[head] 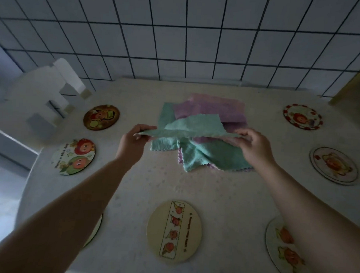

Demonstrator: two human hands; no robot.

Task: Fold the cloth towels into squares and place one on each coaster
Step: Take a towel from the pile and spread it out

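Towel (pixel 193 126) stretched side to side over the pile (pixel 207 150), pinched at one end by left hand (pixel 136 137), other end by right hand (pixel 252 145); equally near.

Illumination is dim and cool, with no single light source evident and no hard shadows on the table (pixel 193 186). No glare recorded. Wide-angle distortion is strong: grout lines of the tiled wall (pixel 179 43) bow and fan outward toward the frame edges. Overall sharpness is soft. The forearms at the lower corners are blurred, and the white chair (pixel 51 93) at left lacks detail.
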